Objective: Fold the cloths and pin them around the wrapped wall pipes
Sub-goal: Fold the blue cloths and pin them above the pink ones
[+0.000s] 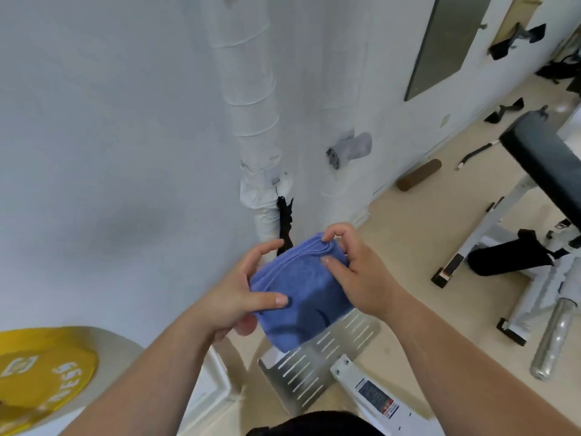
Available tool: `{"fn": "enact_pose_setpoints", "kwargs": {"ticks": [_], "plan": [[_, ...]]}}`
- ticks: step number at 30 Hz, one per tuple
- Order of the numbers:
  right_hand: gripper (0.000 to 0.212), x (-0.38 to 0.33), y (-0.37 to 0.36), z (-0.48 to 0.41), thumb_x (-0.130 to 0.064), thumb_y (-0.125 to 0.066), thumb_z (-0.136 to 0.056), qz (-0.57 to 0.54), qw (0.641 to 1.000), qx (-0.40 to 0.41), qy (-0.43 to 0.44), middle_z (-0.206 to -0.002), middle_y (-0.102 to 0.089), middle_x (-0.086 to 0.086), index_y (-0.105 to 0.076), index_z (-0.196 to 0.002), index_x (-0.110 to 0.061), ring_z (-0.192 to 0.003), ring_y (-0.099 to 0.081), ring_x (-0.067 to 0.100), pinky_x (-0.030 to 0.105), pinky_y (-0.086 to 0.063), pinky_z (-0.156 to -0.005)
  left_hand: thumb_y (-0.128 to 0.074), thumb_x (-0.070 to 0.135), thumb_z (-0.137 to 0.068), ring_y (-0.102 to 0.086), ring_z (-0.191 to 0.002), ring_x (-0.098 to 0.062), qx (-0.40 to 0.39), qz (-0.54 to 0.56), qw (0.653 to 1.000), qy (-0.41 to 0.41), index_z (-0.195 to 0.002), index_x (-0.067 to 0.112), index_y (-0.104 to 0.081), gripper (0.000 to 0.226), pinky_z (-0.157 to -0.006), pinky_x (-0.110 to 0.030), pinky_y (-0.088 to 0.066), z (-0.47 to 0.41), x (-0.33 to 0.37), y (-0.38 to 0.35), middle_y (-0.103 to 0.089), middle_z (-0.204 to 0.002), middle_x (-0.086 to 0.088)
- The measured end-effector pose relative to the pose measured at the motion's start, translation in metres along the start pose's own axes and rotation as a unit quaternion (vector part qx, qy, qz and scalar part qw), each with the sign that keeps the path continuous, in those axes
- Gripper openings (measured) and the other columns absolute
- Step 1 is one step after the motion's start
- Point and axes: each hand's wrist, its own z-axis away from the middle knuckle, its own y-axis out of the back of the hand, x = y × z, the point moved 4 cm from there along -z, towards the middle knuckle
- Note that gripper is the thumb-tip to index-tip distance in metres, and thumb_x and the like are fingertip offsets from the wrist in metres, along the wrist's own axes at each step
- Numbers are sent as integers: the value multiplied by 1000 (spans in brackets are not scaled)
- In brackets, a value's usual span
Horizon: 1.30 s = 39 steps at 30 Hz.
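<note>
Both hands, left hand (pixel 239 297) and right hand (pixel 355 272), pinch the folded blue cloth (pixel 301 287) mid-air before the wrapped pipe (pixel 251 121); soft, light, floppy, probably best held at its hemmed edges.

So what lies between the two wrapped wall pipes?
Head view: mostly bare white wall between the left pipe and the right pipe; low down, a jagged black strip hangs against the left pipe.
</note>
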Motion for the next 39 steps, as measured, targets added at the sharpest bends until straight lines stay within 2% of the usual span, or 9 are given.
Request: {"fn": "enact_pose_setpoints", "kwargs": {"ticks": [4, 7, 13, 18, 23, 26, 32, 35, 39], "plan": [[25, 26, 19, -19, -8, -49, -102, -70, 996, -38, -51, -68, -49, -24, -45, -113, -31, -62, -43, 1, 15, -36, -67, -87, 8, -70, -62, -108, -34, 151, 90, 984, -41, -142, 51, -47, 93, -90, -50, -43, -3, -17, -18, -67, -129, -9], [33, 39, 16, -28, -14, -52, -101, -149, 982, -73, -90, -98, -65, -2, -45, -123, -38, -87, -62, 24, 39, -49, -86, -68, -7, -90, -71, -111, -23, 260, 112, 954, -103, -142, 50, -41, 82, -84, -34, -60, -2, -12, -35, -71, -127, -5], [37, 45, -16, -23, -7, -55, -99, -151, 957, -213, -128, -123, -66, -10, -65, -115, -39, -114, -64, 17, 39, -52, -99, -55, 4, -101, -74, -99, -27, 381, 127, 910, -98, -135, 44, -48, 52, -84, -43, -61, 12, -6, -24, -74, -113, -11], [41, 23, -29, -26, -2, -51, -100, -154, 967, -158, -126, -124, -68, -13, -72, -113, -36, -110, -65, 5, 26, -54, -94, -61, 21, -100, -73, -95, -24, 347, 79, 933, -48, -119, 42, -56, 28, -78, -48, -60, 40, -11, -7, -71, -117, -9], [48, 4, -37, -20, -4, -65, -92, -104, 976, -143, -124, -123, -66, -16, -70, -113, -47, -108, -65, 2, 24, -54, -92, -77, 12, -88, -59, -126, -14, 271, 29, 961, -47, -138, 73, -28, 93, -99, -44, -56, 64, -27, 3, -47, -147, 16], [57, -2, -40, -11, -2, -77, -83, -113, 974, -146, -131, -126, -66, -10, -66, -122, -42, -111, -66, 6, 30, -57, -92, -77, 19, -87, -51, -134, -9, 243, -23, 967, -71, -139, 72, -29, 89, -107, -42, -49, 67, -36, 9, -43, -150, 24], [76, -13, -38, -3, -19, -84, -71, -35, 979, -163, -117, -139, -54, -11, -55, -135, -48, -125, -57, 8, 42, -49, -106, -81, 8, -79, -57, -121, -1, 228, -78, 967, -85, -138, 51, -50, 80, -103, -34, -52, 61, -39, 14, -55, -134, 18], [88, -28, -29, -11, -29, -84, -71, 46, 977, -188, -88, -146, -44, -14, -43, -146, -48, -135, -44, -1, 34, -39, -115, -85, 11, -73, -60, -113, -1, 224, -99, 965, -95, -145, 44, -45, 89, -94, -25, -53, 56, -28, 17, -53, -134, 15], [91, -50, -12, -30, -19, -85, -78, 132, 974, -183, -33, -145, -43, -14, -37, -152, -38, -133, -38, -11, 12, -32, -109, -80, 24, -66, -65, -97, -22, 248, -136, 953, -108, -141, 47, -46, 86, -81, -38, -53, 47, 0, 27, -58, -123, 10]]}}
